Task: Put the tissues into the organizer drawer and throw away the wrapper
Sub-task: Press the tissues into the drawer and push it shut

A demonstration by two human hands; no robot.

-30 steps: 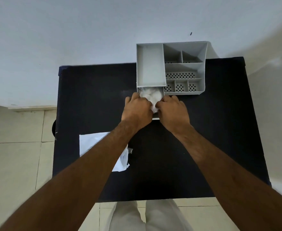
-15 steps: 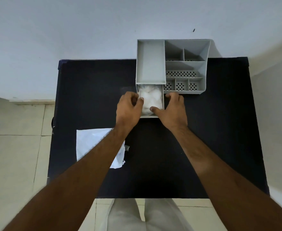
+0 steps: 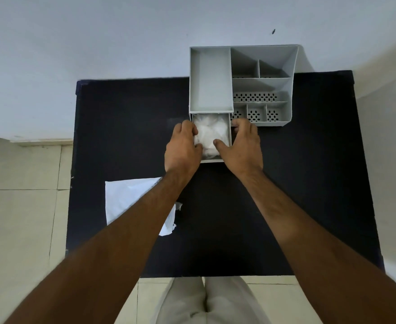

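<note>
A grey organizer (image 3: pixel 262 85) stands at the back of the black table (image 3: pixel 309 183). Its drawer (image 3: pixel 230 133) is pulled out toward me and holds crumpled white tissues (image 3: pixel 210 133). My left hand (image 3: pixel 183 148) clasps the drawer's left wall, with the thumb lying on the tissues. My right hand (image 3: pixel 243 146) clasps the right wall, and its thumb also rests on the tissues. The white wrapper (image 3: pixel 127 197) lies flat on the table's left part, partly hidden under my left forearm.
The organizer's top has an open tray and several small perforated compartments. A pale wall rises directly behind the table. Tiled floor shows at the left and below the table's near edge, where my legs stand.
Both hands have drawn apart from on top of the tissues to the drawer's two sides, so more of the tissues shows. The wrapper has not moved.
</note>
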